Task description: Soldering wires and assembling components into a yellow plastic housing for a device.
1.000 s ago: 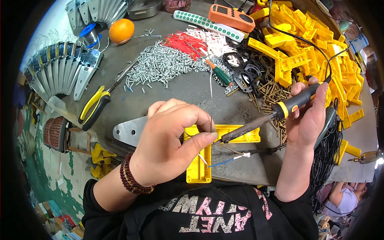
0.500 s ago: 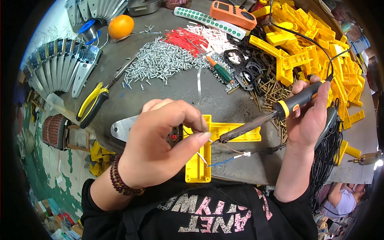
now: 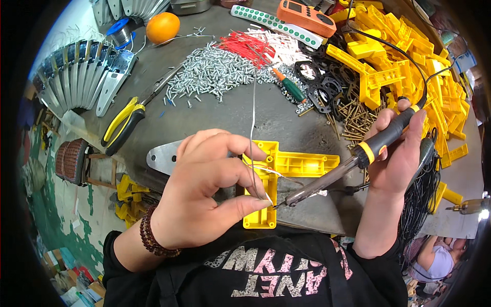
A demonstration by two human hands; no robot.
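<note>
Centrally, a yellow bracket (image 3: 276, 176) is laid at the near edge of the grey bench (image 3: 215, 120), hemmed by screws (image 3: 209, 77) and yellow parts (image 3: 404, 66). Solder wire (image 3: 252, 128) is pinched in the left hand (image 3: 204, 189); a soldering iron (image 3: 358, 158) is gripped in the right hand (image 3: 396, 153), tip at the bracket.

Bright, even daylight gives soft shadows. A black fisheye ring bends the frame's edges. The centre is sharp.
</note>
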